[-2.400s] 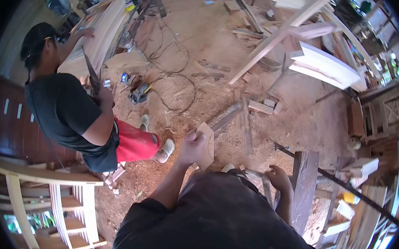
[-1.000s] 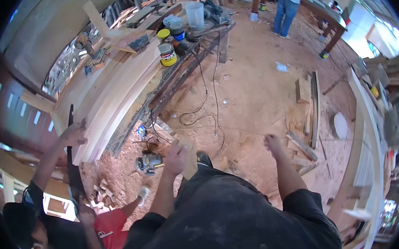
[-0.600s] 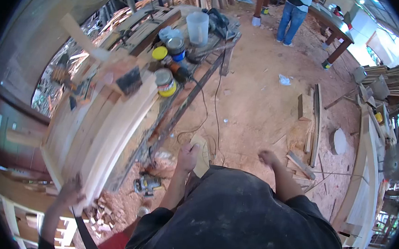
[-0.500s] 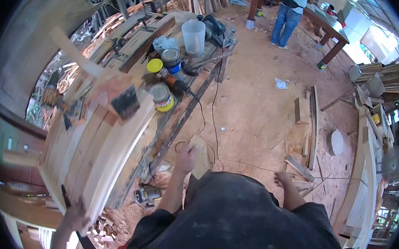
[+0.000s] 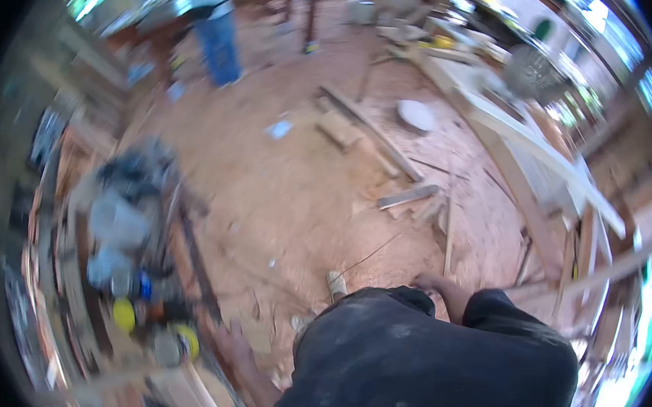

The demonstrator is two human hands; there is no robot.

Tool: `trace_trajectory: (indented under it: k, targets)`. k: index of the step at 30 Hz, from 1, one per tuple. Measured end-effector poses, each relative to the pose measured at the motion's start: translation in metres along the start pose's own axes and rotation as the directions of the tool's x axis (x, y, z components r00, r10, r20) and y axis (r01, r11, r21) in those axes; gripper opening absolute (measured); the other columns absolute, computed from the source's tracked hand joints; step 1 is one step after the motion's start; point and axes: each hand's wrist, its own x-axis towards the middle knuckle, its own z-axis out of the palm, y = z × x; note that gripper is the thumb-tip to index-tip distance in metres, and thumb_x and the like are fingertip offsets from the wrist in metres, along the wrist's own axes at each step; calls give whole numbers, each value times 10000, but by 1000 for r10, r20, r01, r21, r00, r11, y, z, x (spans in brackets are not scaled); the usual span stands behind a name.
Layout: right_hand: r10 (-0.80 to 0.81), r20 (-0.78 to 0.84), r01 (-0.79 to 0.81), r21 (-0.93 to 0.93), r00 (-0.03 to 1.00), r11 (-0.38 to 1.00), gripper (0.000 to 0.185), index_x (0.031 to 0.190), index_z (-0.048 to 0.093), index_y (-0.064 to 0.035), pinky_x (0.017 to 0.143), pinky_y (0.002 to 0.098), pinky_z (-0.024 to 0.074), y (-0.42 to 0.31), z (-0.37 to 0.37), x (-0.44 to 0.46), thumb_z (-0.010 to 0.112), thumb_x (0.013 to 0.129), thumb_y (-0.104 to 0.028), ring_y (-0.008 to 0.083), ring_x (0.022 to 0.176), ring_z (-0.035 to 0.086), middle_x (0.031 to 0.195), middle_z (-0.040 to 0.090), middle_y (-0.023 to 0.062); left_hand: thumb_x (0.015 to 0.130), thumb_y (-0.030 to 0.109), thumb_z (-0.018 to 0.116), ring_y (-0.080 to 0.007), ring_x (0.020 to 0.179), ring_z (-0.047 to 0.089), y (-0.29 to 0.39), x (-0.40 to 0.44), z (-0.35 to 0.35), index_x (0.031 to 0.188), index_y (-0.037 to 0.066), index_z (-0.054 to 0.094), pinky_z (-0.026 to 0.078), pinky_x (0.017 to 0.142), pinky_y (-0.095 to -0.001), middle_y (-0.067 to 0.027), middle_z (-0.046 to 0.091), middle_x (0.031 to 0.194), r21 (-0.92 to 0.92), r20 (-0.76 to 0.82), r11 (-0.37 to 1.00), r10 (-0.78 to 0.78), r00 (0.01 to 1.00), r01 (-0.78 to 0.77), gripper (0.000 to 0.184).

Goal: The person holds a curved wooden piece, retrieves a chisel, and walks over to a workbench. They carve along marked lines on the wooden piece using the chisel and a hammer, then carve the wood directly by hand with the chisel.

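Observation:
Motion smears the whole view. My left hand (image 5: 232, 343) is low beside the long edge of the workbench (image 5: 197, 258), near a can with a yellow band (image 5: 187, 341). Its fingers are blurred, and I can make out nothing held. To the right of my dark shirt, my right hand (image 5: 428, 282) hangs over the dusty floor, close to a thin wooden strip (image 5: 449, 236). Its finger shape is unclear. A small pale object (image 5: 336, 285) shows just beyond my shirt; its kind is unclear.
On the bench are a yellow lid (image 5: 124, 314), a blue-labelled can (image 5: 136, 285) and a translucent container (image 5: 119, 222). Wood offcuts (image 5: 409, 197) and a white round object (image 5: 415, 116) lie on the floor. Boards (image 5: 529, 154) stand at right. A person in jeans (image 5: 220, 46) is beyond.
My view has swung right, so the bench has shifted left and down. My left hand, earlier gripping a flat tan piece, now shows by the bench without it visible. Another person's hand has left view.

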Motion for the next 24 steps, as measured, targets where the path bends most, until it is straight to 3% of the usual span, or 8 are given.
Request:
trace_trajectory:
  k: [4,8,14,16,17,18,22,24]
  targets:
    - [56,-371,183,576,927,797,363,1134,665,-35,584,312,508,-57,-40,-53,605,893,-301,173,727,654,889,672,84,955,107,573,-189,862,645,-21,49,46,1058,-49,655,524,765,-327,-104,688,987,-86,277,990,-82,957,110,204]
    - [109,-573,374,655,812,656,328,1003,697,-9,489,321,479,-57,-29,-56,616,885,-304,182,624,627,801,666,88,955,46,551,-132,776,624,-4,107,101,985,-20,669,503,674,-273,-54,676,910,-349,466,933,90,880,89,139]
    - [355,-284,-47,720,891,693,265,809,672,-34,463,329,458,41,68,-40,570,898,-261,184,535,599,688,614,73,963,84,565,-72,666,487,85,127,160,801,22,607,388,558,-263,20,565,727,-280,628,960,199,752,-20,178]
    - [328,-301,-18,712,895,702,325,844,678,-41,468,341,464,94,136,-18,550,924,-328,195,527,611,704,624,90,960,99,575,-74,660,465,95,123,168,764,28,575,376,552,-272,28,542,706,-232,623,965,246,743,-126,209]
    - [457,-218,-94,818,863,568,359,868,676,-42,469,347,462,74,136,-48,541,931,-369,198,518,600,701,618,92,957,115,585,-75,654,443,99,118,173,726,33,543,363,546,-281,36,520,685,-187,619,957,289,730,-221,248]
    - [567,-114,-159,899,816,409,395,892,674,-43,471,354,461,38,123,-97,533,938,-409,201,509,590,697,612,95,941,105,584,-91,693,467,101,109,179,781,12,547,382,578,-297,1,551,754,-258,630,940,339,699,-223,188]
    - [602,-81,-239,870,795,432,265,1021,689,-93,540,435,514,55,148,-63,564,916,-301,260,642,669,775,666,129,926,69,553,-114,775,506,68,102,202,911,-20,575,425,656,-300,-30,573,858,-252,728,892,431,533,-376,93]
    - [563,-132,-196,852,815,484,311,981,713,-68,542,425,520,69,154,-31,613,906,-353,276,641,671,716,660,98,921,52,524,-138,869,541,37,104,213,1035,-33,583,455,737,-304,-54,593,961,-314,743,944,309,593,-99,154]
